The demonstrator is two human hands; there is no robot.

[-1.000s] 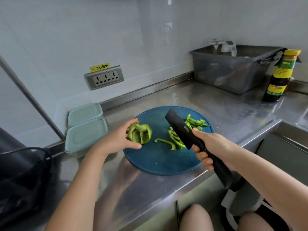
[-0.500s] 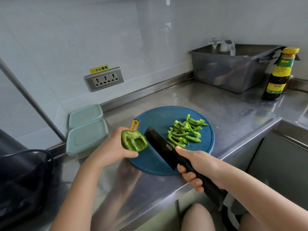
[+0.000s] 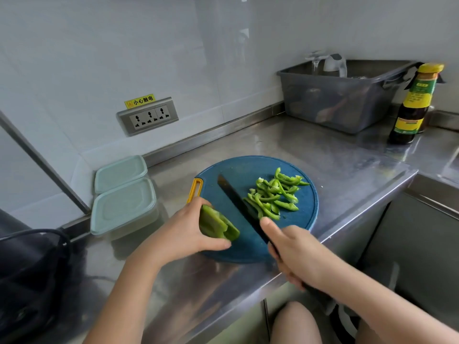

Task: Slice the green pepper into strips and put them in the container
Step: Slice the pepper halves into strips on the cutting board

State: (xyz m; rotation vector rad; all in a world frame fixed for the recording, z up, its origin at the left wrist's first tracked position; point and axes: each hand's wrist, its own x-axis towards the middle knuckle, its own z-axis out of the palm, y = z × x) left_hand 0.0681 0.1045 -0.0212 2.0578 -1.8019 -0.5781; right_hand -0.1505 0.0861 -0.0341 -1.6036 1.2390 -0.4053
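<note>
**Q:** Where is the uncut pepper, and how is it held?

**A:** The green pepper piece (image 3: 217, 225) sits at the near left edge of the round cutting board (image 3: 238, 170). The left hand (image 3: 185, 232) grips it, thumb along its near side and fingers curled over the far side, which they hide.

**Q:** And the knife?

**A:** The right hand (image 3: 298, 256) wraps round the handle and covers nearly all of it, with one finger extended along the blade. The knife (image 3: 238, 202) appears edge-on, so contact with the board cannot be judged. Cut strips (image 3: 275, 194) lie heaped to its right. Two lidded containers (image 3: 123, 207) stand left of the board, and their contents are not visible.
</note>
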